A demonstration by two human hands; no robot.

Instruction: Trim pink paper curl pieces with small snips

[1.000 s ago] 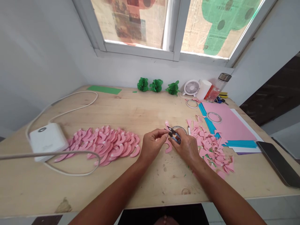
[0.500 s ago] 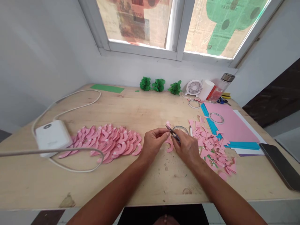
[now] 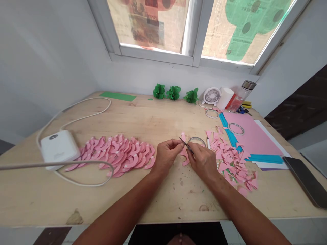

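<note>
My right hand [image 3: 203, 158] is closed around small scissors [image 3: 187, 145] with dark blades, pointing up and left. The blades look nearly together at this moment. My left hand [image 3: 167, 153] is pinched, thumb against fingers, right by the scissor tips; what it holds is too small or hidden to make out. Under and between the hands lie curved pink paper pieces [image 3: 185, 160], partly covered. Left of my left hand spreads a heap of curved pink paper strips [image 3: 133, 156] with small white patches on them. A ring of tape [image 3: 196, 139] lies just beyond my right hand.
Pink paper scraps [image 3: 232, 160] pile up at right, beside pink sheets [image 3: 260, 136] and a phone [image 3: 305, 180]. A white power bank [image 3: 60, 148] with a looping cable stands left. Green paper balls [image 3: 173, 93], a fan [image 3: 212, 96] and a bottle [image 3: 240, 98] line the back.
The scissor blades, spread apart earlier, have closed up beside my left fingertips. Both hands stay in nearly the same place; the whole view has shifted slightly.
</note>
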